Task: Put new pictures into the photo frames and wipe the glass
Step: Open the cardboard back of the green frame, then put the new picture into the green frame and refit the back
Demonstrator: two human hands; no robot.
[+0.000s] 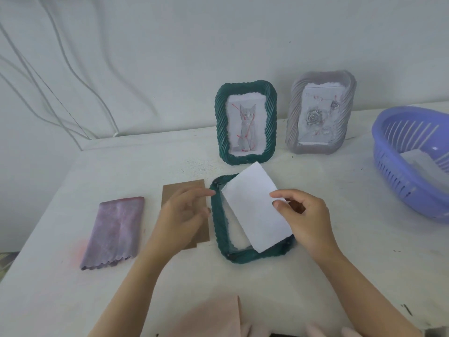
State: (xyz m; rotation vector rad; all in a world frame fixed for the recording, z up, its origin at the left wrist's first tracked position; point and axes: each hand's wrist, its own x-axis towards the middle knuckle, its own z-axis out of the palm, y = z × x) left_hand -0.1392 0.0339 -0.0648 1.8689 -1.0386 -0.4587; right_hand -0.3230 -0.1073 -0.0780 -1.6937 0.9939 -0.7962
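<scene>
A dark green photo frame [220,229] lies face down on the white table, its back open. Over the opening, my right hand [305,218] pinches a white picture sheet [252,205], blank side up and tilted. My left hand [183,210] hovers with loosely curled fingers at the frame's left edge, above the brown backing board [170,193]; one fingertip reaches the frame's upper left corner. A folded purple cloth [116,229] lies further left. Two frames stand at the back: a green one with a cat picture [246,122] and a grey one with a rose picture [320,113].
A purple plastic basket [413,152] with paper inside sits at the right edge. White cables [60,93] hang along the wall at the left. Pink fabric [218,317] shows at the bottom, near the table's front edge.
</scene>
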